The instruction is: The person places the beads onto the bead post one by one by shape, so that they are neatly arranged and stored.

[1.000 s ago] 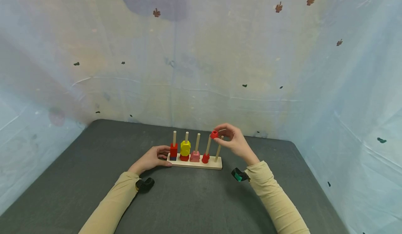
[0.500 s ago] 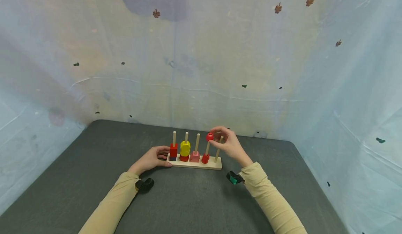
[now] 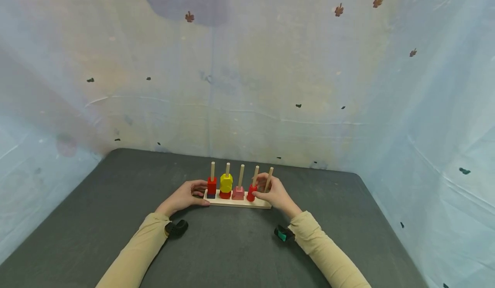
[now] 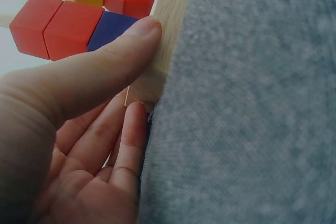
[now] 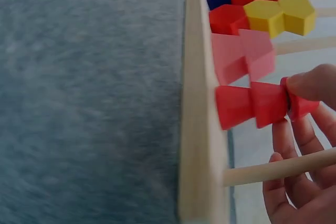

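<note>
A wooden peg stand [image 3: 239, 204] with several upright pegs rests on the dark table. My left hand [image 3: 184, 197] grips its left end, thumb on the front edge and fingers behind. Beside that thumb, red blocks [image 4: 67, 30] sit above a dark blue block [image 4: 111, 29] on the first peg. The second peg carries yellow blocks [image 5: 281, 15] over a red one [image 5: 228, 19]; pink blocks [image 5: 241, 59] are on the third. On the fourth, my right hand [image 3: 279, 195] pinches a red bead [image 5: 304, 107] between thumb and fingers, against red beads [image 5: 247, 104] lower down.
The rightmost peg [image 5: 278, 170] is bare and stands close by the right hand's fingers. The dark table [image 3: 232, 249] extends in front and to both sides. A pale patterned curtain [image 3: 247, 86] hangs behind the table.
My right hand has moved left and down, bringing the red bead from above the fourth peg down along it onto the red stack. The left hand keeps its hold on the stand.
</note>
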### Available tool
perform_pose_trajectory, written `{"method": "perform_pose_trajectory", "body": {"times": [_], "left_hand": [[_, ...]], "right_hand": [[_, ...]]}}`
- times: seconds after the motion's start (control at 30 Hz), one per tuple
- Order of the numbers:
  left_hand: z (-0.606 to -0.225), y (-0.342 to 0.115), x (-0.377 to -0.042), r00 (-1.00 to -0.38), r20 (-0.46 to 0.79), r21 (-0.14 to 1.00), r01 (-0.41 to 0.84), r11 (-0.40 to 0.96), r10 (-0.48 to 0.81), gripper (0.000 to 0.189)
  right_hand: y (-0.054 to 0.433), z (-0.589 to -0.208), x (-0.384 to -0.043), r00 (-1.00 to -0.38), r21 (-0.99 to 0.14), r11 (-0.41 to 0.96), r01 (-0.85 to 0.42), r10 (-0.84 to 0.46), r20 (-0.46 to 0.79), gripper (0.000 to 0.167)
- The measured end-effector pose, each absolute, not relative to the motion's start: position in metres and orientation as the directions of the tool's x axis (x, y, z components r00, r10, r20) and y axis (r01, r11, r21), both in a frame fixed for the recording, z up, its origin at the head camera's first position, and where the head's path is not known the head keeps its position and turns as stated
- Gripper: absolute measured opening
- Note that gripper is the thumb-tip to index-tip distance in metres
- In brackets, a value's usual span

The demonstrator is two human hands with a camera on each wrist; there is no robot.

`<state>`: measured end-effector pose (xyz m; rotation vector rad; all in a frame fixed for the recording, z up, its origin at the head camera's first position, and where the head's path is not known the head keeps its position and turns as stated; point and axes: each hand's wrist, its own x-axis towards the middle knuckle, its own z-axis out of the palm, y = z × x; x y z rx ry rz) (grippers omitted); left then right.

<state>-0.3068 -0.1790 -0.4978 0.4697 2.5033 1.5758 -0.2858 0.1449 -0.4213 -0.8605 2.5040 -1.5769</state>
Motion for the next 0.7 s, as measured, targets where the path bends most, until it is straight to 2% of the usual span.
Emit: {"method": "perform_pose_trajectory", "body": {"times": [0.37, 0.53, 0.7], "left_hand": [[-0.498, -0.187, -0.302, -0.948, 0.024, 0.904, 0.156, 0.397, 0.317, 0.074], [-0.497, -0.194, -0.302, -0.933, 0.025, 0.918, 0.163, 0.361, 0.358, 0.074], [-0.490, -0.208, -0.301, -0.913, 0.021, 0.929, 0.168, 0.329, 0.406, 0.063]], "right_hand": [[0.150, -0.440, -0.291, -0.855, -0.869, 0.289, -0.402, -0.457, 0.244, 0.051], [0.172, -0.446, -0.295, -0.901, -0.792, 0.472, -0.388, -0.377, 0.216, 0.052], [0.200, -0.437, -0.295, -0.904, -0.645, 0.648, -0.405, -0.391, 0.175, 0.056]]}}
